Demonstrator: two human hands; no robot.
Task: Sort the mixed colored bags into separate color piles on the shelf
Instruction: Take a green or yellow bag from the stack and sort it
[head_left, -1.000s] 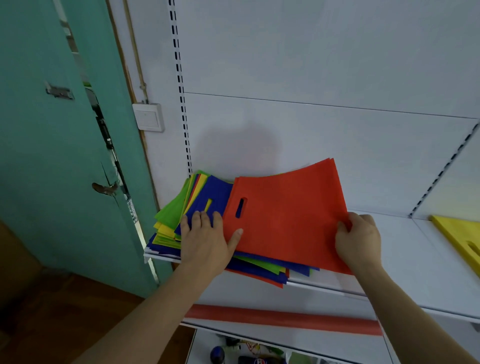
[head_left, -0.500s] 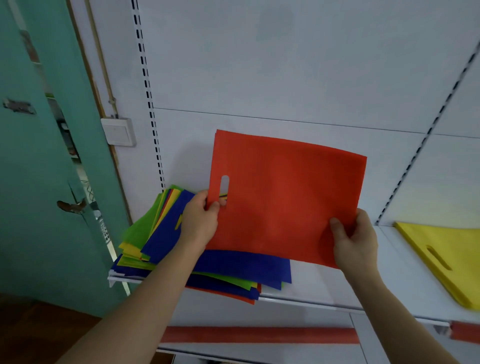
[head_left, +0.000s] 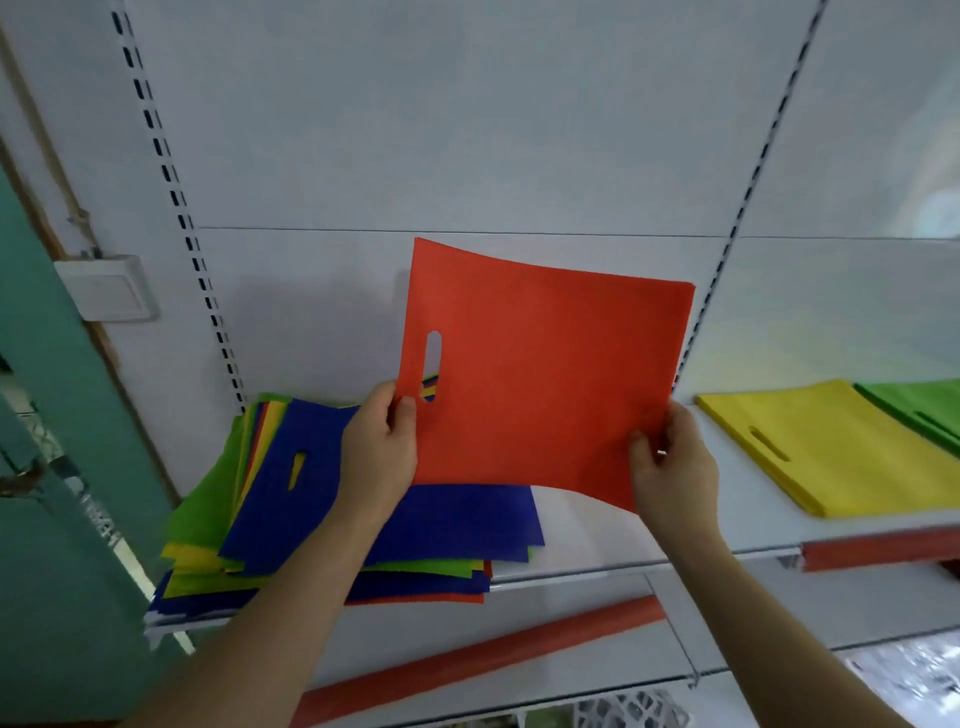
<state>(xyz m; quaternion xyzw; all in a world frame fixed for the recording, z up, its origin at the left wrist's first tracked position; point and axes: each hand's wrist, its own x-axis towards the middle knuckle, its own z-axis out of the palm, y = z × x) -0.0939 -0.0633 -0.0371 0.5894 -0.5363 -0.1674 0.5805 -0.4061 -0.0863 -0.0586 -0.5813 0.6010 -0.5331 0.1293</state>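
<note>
Handling first: red bag (head_left: 540, 379) looks like thin non-woven fabric, near weightless, soft. It bows between our grips, so it won't hold flat on its own. We judge it needs two opposite edges held, or it flops. Surface looks slightly grippy, so a light pinch should do. Nothing fragile about it. The handle slot is a tempting hold, but the fabric would fold around one finger, so we'd stay on the edges.

Hands now:
- left hand (head_left: 376, 452) pinches the bag's lower left corner, thumb on the front face just beside the handle slot, fingers behind.
- right hand (head_left: 672, 467) pinches the lower right corner, thumb on front, fingers curled behind the edge.

Position: the bag is in the air, roughly upright and facing us, lifted off the shelf (head_left: 597, 561) and stretched between both hands. Most of it stands above our hands. Its lower edge hangs over the right part of the mixed pile (head_left: 311, 514), not touching as far as we can tell.

The mixed pile sits at the shelf's left end with a blue bag (head_left: 457, 519) on top and green, yellow and red edges fanned out beneath. To the right, well apart from the bag we hold, the yellow pile (head_left: 841, 447) lies flat, with the green pile (head_left: 919, 410) just beyond it at the frame edge. No red pile visible on the shelf; the bare stretch between the mixed pile and the yellow looks like the likely spot.
</note>
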